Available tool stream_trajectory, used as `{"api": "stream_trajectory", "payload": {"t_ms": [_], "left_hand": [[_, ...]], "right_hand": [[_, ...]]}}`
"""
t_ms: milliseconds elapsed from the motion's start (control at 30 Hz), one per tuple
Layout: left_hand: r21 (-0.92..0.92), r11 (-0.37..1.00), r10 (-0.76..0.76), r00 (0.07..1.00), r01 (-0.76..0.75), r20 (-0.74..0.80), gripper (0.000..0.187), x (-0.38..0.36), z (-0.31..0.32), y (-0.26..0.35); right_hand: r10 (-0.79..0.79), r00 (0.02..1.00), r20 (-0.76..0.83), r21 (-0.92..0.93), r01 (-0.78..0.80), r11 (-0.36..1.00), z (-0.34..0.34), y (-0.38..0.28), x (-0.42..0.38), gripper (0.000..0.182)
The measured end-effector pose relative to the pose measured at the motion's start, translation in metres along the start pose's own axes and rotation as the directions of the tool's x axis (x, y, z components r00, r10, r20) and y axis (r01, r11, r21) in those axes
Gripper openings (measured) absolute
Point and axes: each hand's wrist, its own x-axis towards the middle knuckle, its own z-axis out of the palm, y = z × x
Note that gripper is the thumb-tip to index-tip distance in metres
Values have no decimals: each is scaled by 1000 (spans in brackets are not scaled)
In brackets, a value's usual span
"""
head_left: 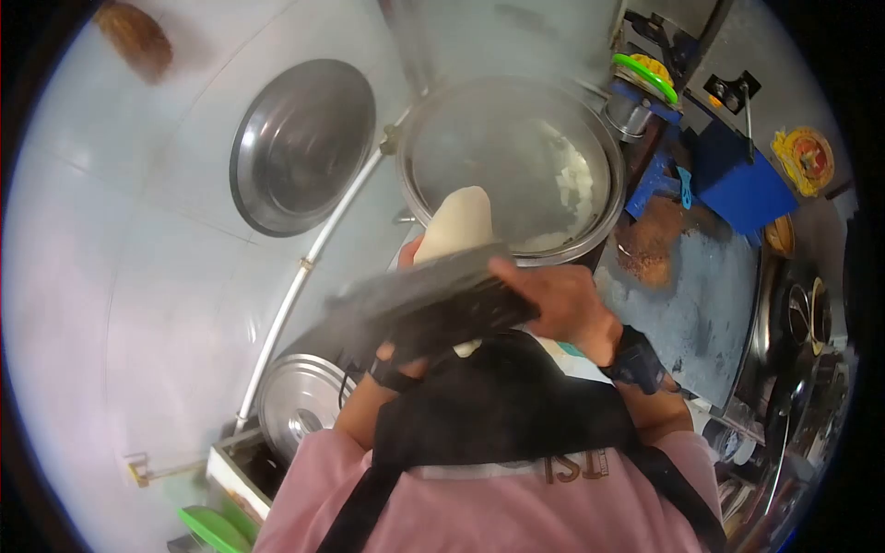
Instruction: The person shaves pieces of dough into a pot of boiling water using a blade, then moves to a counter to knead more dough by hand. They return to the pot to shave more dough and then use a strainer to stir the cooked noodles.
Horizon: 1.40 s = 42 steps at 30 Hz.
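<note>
- Dough (466, 221) leans up between the chest and the pot (576, 251), its rounded top reaching over the near rim, with the blade (415, 290) across the front of its lower part
- I would brace the dough at one steady slant, so each stroke meets the same face
- A shallow blade angle and light, even strokes should serve best; a steep bite would likely dig in and leave thick bits
- Working across the full width of the dough would probably stop a ridge forming
- Steam hazes the pot and the white pieces (573, 180) at its right side, so fingers are best kept back from the rim
- The right hand (564, 302) pinches the right end of the blade, thumb pointing left over its top, forearm angled in from the right
- The left hand (410, 252) shows fingers against the dough's left side; the blade hides the rest, so how tightly it closes I can't make out
- Both forearms angle inward in front of the chest, so the hands work near each other
</note>
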Motion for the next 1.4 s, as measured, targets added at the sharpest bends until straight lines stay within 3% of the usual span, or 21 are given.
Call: {"api": "stream_trajectory", "payload": {"t_ms": [100, 167, 200, 300, 333, 367, 400, 433, 500, 567, 600, 700, 767, 833, 967, 1033, 1067, 1167, 1267, 1367, 1400], "left_hand": [[-202, 978, -56, 998, 47, -36, 46, -6, 7, 16], [-736, 472, -187, 871, 485, 454, 28, 7, -8, -10], [-679, 562, -471, 858, 473, 207, 22, 3, 7, 16], [-815, 329, -367, 859, 478, 356, 18, 2, -1, -2], [-816, 320, -377, 855, 482, 357, 18, -5, 0, -8], [-289, 875, -336, 917, 388, 215, 21, -12, 1, -12], [436, 894, -188, 968, 99, 165, 24, -13, 2, -12], [442, 892, -187, 967, 95, 170, 24, -11, 3, -12], [-63, 952, -281, 939, 298, 196, 27, -13, 3, -10], [-555, 722, -331, 910, 414, 249, 30, -14, 1, -8], [-878, -150, -399, 785, 454, 474, 33, -11, 4, 9], [-874, 21, -236, 852, 486, 468, 36, -11, 1, 10], [-865, -198, -248, 830, 461, 500, 34, -17, 4, 4], [-869, -172, -273, 825, 463, 494, 33, -16, 10, 4], [-850, -261, -308, 795, 458, 523, 32, -11, 16, 12], [-801, -401, -297, 764, 445, 573, 32, -9, 13, 11], [-724, -434, -178, 737, 536, 652, 31, -8, 9, 1], [-812, -259, -182, 799, 523, 573, 31, -7, 14, -1], [-850, -171, -271, 806, 498, 526, 31, -11, 20, 1], [-848, -134, -313, 791, 512, 527, 31, -13, 20, 9], [-846, -140, -320, 786, 514, 530, 31, -14, 20, 11]], "right_hand": [[69, 963, 260, -105, -43, 994, 6, 2, -3, 65], [391, 918, 70, -151, -378, 914, 17, 39, -16, 67], [384, 920, 77, -153, -370, 916, 15, 44, -21, 67], [485, 874, 33, -168, -473, 865, 7, 40, -18, 68], [310, 950, 37, -29, -309, 951, 6, 22, -13, 68], [130, 991, 7, 113, -130, 985, 5, 3, -9, 68], [137, 991, -2, 116, -136, 984, 3, -9, -4, 68], [127, 977, 174, -3, -128, 992, 1, -20, 0, 68], [128, 929, 349, -110, -95, 989, 9, -18, -2, 68], [213, 976, 37, -38, -211, 977, 26, 20, -10, 65], [484, 866, 124, -178, -460, 870, 22, 30, -8, 64], [478, 878, 0, -182, -470, 864, 14, 40, -17, 65], [369, 929, -20, -28, -370, 929, 14, 10, -20, 66], [59, 975, 215, 20, -64, 998, 7, -18, -4, 66], [4, 969, 248, -64, 13, 998, 13, -8, -4, 70], [314, 949, 35, -57, -311, 949, 18, 21, -13, 66], [308, 951, 37, -61, -305, 950, 15, 30, -19, 66], [520, 854, 29, -175, -508, 843, 9, 41, -21, 66], [-83, 995, -60, 6, 84, 996, 9, 2, -13, 67], [64, 973, 220, -154, -30, 988, 7, -5, -12, 72], [25, 998, -50, 5, -25, 1000, 17, 14, -17, 72]]}}
